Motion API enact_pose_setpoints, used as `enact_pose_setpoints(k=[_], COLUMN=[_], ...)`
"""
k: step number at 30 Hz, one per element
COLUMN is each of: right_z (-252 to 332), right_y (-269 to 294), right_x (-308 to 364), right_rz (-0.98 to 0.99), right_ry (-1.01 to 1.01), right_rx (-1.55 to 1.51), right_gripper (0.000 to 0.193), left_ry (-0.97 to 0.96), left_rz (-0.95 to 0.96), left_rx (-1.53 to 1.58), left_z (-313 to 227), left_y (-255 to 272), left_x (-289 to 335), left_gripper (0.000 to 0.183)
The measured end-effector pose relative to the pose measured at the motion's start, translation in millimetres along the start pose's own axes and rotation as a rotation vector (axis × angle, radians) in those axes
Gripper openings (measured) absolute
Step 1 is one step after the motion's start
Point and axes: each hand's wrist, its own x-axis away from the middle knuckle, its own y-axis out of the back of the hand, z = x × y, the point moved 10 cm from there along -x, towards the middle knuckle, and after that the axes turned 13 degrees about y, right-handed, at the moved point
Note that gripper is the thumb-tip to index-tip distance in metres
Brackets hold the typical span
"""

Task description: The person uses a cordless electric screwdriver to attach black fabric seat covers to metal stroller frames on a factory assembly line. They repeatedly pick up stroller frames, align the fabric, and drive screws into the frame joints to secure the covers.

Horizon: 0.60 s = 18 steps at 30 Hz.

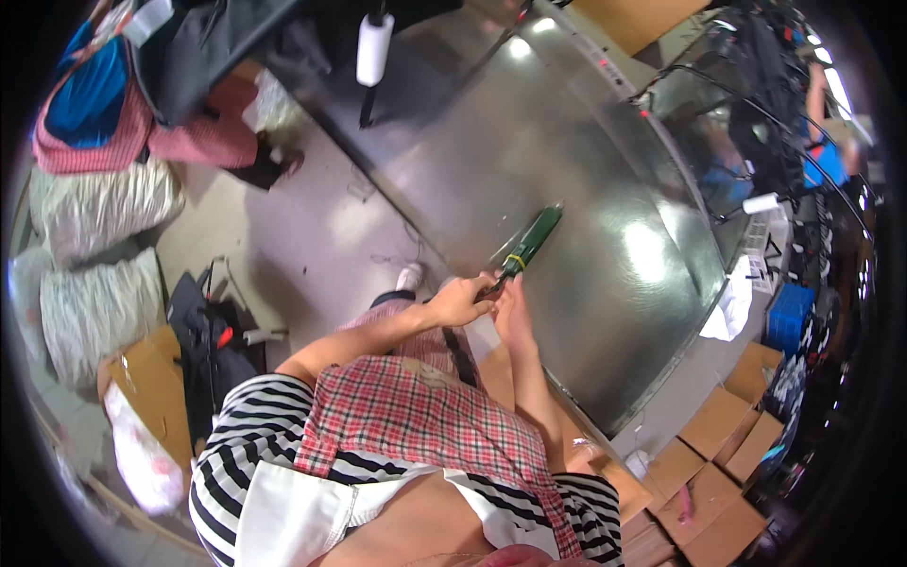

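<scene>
A long, narrow dark green folded bundle (538, 236), shaped like a furled umbrella, slants away to the right above the shiny metal tabletop (586, 340). A thin yellow band (515, 261) circles it close to its near end. My left hand (460, 301) is closed on that near end, with thumb and forefinger pinching it. Just to the right, my right hand (512, 314) is also closed about the near end, below the band. Part of the near end is hidden between my fingers.
A black post with a white roller (374, 49) rises by the table's far left edge. Another person in a pink checked garment (203, 123) is at the upper left. Stuffed pale sacks (102, 312) lie on the left, cardboard boxes (713, 472) at lower right, a blue crate (790, 319) beyond.
</scene>
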Motion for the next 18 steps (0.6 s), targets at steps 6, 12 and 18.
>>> enact_pose_setpoints(k=[6,12,18], right_z=[2.1,15.2,10.1], right_y=[5.5,42.3,68.4], right_x=[-20.7,-39.1,-61.9], right_rz=[-0.097,-0.23,-0.271], right_ry=[-0.075,-0.102,-0.076], right_rx=[-0.226,-0.041,0.103], right_gripper=[0.023,0.006,0.014], left_ry=[0.158,0.803,0.707], left_rz=[0.032,0.113,-0.14], left_rx=[-0.201,-0.594,-0.634], left_z=[62.0,311.2,366.1], left_y=[18.5,58.4,80.9], left_x=[39.0,157.0,232.2], left_gripper=[0.03,0.028,0.024])
